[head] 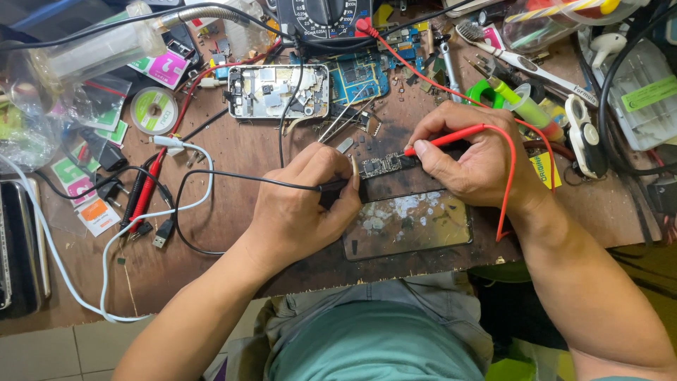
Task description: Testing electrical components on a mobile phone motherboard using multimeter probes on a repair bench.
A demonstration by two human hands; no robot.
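Centrally, cluttered brown workbench (pixel 233 159); left hand (pixel 300 204) fingers clamped on black probe (pixel 337 186), right hand (pixel 469 159) on red probe (pixel 451 138).

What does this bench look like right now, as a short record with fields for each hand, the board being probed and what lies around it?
left hand: grips a black probe, tip at the left end of the board
right hand: grips a red probe, tip at the board's right end
small circuit board: lies flat between the hands
dark plate: worn, lies flat just below the board
opened phone: behind the board
meter: at the far edge
surface: cluttered wooden bench
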